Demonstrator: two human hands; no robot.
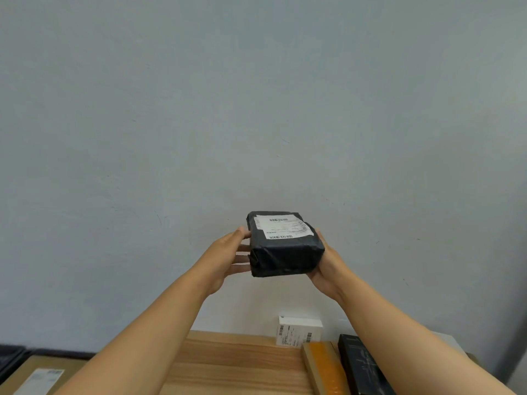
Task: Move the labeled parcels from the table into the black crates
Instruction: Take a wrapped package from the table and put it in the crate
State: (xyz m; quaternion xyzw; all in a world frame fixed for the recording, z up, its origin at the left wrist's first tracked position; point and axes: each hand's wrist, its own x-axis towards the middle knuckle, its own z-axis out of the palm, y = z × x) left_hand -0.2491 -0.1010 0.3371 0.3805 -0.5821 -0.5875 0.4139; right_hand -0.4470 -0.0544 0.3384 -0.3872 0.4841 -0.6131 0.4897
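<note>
A parcel wrapped in black plastic (285, 258), with a white barcode label on its top face, is held up in front of the wall, well above the table. My left hand (228, 258) presses straight, spread fingers against its left side, thumb at the top edge. My right hand (328, 266) cups its lower right corner, thumb along the right edge; its fingers are hidden beneath the parcel. A white labelled box (299, 332) stands at the back of the wooden table (228, 363).
An orange-brown box (322, 363) and a black box (362, 366) lie at the table's right. At the lower left a cardboard parcel with a label (37, 377) lies beside a black crate edge (11, 357). A plain grey wall fills the view ahead.
</note>
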